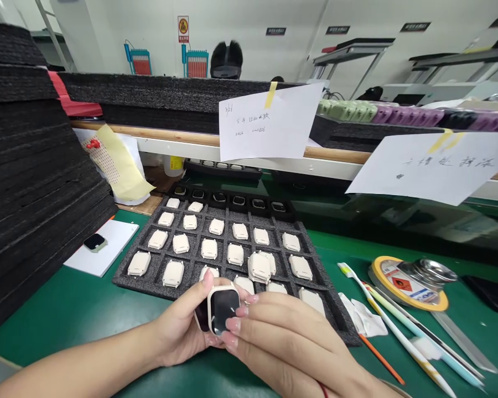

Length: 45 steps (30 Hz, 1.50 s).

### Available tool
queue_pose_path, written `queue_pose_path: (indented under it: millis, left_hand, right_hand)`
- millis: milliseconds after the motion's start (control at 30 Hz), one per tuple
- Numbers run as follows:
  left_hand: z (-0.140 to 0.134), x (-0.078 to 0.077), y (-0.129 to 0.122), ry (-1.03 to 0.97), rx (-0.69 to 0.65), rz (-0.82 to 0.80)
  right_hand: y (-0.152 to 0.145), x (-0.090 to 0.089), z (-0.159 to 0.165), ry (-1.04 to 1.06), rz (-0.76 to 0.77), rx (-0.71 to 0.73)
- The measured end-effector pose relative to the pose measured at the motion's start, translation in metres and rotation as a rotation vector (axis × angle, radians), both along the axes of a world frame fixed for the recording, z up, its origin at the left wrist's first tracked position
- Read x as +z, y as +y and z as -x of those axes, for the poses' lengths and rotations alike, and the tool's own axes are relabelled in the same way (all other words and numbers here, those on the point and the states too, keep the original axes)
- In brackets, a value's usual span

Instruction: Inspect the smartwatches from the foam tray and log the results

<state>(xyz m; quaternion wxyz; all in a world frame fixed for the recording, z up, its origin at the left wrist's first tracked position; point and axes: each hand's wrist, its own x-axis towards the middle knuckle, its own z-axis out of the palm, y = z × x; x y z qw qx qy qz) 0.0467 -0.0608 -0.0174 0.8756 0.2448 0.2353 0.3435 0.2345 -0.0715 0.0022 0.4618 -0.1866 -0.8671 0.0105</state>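
Observation:
My left hand (178,326) is closed around a cream smartwatch case (225,311) with a dark glass face, held in front of the tray. Just behind it, a second dark-faced watch case (201,316) also sits in the left hand's grasp. The fingers of my right hand (294,337) press together on the right edge of the front case, partly covering its face. Beyond both hands lies a black foam tray (126,281) with several cream watch cases (173,273) in its compartments, back side up. One case (259,267) rests on top of another.
Black foam trays (37,182) are stacked tall at the left. A green-rimmed watch (94,242) lies on a white pad (120,243). Toothbrushes (394,326), a yellow tape roll (431,298) and a metal-topped dispenser (434,271) are at the right. Paper notes (269,124) hang from the shelf.

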Motion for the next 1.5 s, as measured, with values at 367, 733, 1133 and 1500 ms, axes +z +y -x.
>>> queue_pose_path:
  millis: [367, 733, 1133, 1500]
  left_hand:
    - [-0.004, 0.001, 0.000, 0.083, 0.075, -0.014]
    - [-0.002, -0.006, 0.000, 0.121, 0.098, 0.012]
    - [0.001, -0.006, 0.004, 0.095, 0.103, 0.094]
    - [0.007, -0.014, 0.008, 0.207, 0.152, 0.055]
  right_hand:
    - [0.007, 0.007, 0.008, -0.137, 0.032, -0.017]
    - [0.012, 0.003, 0.012, 0.054, 0.413, 0.036]
    - [0.016, 0.005, 0.006, -0.042, 0.436, 0.007]
    - [0.025, 0.000, 0.005, -0.185, 0.159, -0.132]
